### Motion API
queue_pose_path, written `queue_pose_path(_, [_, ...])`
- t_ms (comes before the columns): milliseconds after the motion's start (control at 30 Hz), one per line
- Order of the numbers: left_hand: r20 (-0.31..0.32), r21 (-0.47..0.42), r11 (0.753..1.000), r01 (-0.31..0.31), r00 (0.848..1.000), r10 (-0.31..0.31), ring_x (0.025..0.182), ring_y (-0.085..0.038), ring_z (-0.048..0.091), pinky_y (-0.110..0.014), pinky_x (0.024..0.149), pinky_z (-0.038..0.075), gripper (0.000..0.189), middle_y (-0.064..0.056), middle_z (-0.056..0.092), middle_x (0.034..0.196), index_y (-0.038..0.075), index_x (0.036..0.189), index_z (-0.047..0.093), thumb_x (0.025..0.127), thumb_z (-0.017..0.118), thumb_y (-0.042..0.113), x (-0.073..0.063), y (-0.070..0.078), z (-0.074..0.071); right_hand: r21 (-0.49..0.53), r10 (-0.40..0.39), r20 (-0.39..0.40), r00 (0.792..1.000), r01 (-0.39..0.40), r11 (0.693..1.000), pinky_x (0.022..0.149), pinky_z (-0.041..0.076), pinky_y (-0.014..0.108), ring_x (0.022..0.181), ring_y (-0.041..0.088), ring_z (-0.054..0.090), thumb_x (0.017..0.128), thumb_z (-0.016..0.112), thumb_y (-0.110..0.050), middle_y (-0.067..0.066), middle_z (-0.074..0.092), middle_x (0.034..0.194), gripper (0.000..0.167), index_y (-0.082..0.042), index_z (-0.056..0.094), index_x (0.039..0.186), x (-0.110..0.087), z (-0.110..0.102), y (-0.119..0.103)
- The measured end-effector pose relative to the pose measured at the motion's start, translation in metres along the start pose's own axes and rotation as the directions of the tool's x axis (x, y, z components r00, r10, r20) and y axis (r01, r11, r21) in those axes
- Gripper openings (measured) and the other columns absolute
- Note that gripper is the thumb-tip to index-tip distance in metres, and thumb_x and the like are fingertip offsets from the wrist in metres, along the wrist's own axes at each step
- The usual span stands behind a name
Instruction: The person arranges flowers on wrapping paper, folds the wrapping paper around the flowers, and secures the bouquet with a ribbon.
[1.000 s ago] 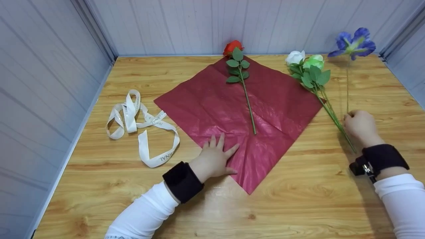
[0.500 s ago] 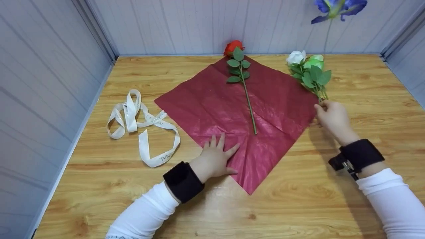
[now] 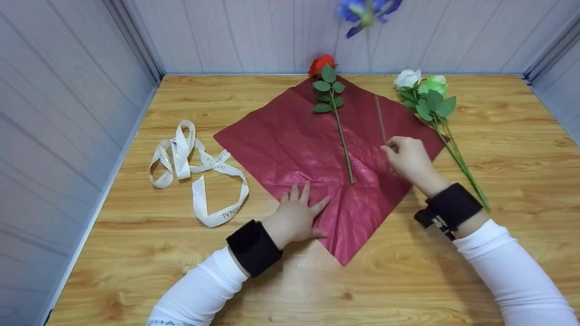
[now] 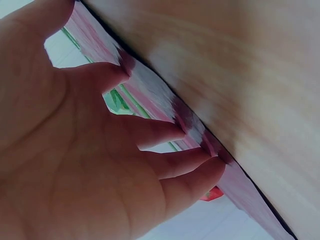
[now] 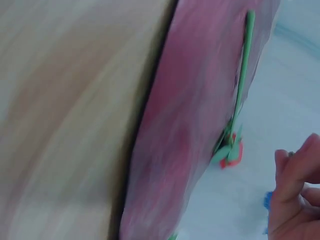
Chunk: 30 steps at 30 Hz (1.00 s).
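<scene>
My left hand (image 3: 297,217) lies with fingers spread on the lower left edge of a dark red sheet of wrapping paper (image 3: 294,136). In the left wrist view its fingertips (image 4: 175,131) press along the paper. Pinched by its stem, a blue-purple iris (image 3: 367,13) stands upright in my right hand (image 3: 408,158), over the paper's right part. The top of its bloom is cut off in the head view. A red rose (image 3: 322,65) with green leaves lies on the paper, its stem pointing toward me. In the right wrist view the right hand (image 5: 297,187) shows curled fingers at the edge.
On the right, a white rose (image 3: 407,79) and a green-white flower (image 3: 433,85) lie together with crossed stems, partly over the paper's right corner. A loosely looped white printed ribbon (image 3: 222,170) lies left of the paper. Grey panels (image 3: 272,36) enclose the wooden table (image 3: 344,299).
My right hand has carried the iris up and leftward from the table's right side, past the white and green flowers, to above the paper. The left hand has stayed on the paper.
</scene>
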<state>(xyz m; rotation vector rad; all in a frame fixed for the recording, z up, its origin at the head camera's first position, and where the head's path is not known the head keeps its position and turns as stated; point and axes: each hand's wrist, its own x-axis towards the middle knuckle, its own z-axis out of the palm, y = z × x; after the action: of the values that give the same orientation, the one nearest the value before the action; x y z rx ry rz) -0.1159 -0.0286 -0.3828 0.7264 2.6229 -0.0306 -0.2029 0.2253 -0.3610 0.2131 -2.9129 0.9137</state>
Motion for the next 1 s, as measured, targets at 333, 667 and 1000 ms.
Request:
queue_pose_path(333, [0.023,-0.019,1.0,0.005,1.0,-0.005,0.141,-0.047,0.014,-0.055,0.112,0.023,0.08,-0.023,0.009,0.157,0.033,0.152,0.018,0.086,0.052,0.063,0.001,0.001,-0.001,-0.042,-0.07,0.162,0.984,0.078,0.996,0.04,0.043,0.022,0.036,0.005,0.05,0.09,0.059,-0.007,0.016,0.064,0.061,0.018,0.006,0.064,0.078,0.004,0.037,-0.019])
queue_pose_path(667, [0.015,0.0,1.0,0.002,1.0,-0.002,0.14,-0.047,0.017,-0.055,0.11,0.026,0.079,-0.023,0.012,0.156,0.032,0.151,0.019,0.086,0.052,0.063,0.001,0.002,-0.003,-0.072,0.01,0.242,0.97,0.007,0.997,0.04,0.044,0.023,0.036,0.007,0.052,0.09,0.057,-0.009,0.01,0.061,0.051,0.026,-0.002,0.059,0.066,0.008,0.041,-0.026])
queue_pose_path(1000, [-0.002,0.008,1.0,0.009,1.0,-0.009,0.141,-0.046,0.018,-0.054,0.11,0.026,0.079,-0.023,0.014,0.156,0.032,0.151,0.021,0.085,0.053,0.063,0.001,0.001,-0.001,-0.075,0.094,0.326,0.941,-0.073,0.995,0.044,0.049,0.025,0.038,0.007,0.053,0.093,0.056,-0.009,0.008,0.059,0.049,0.027,-0.001,0.059,0.067,0.015,0.048,-0.028])
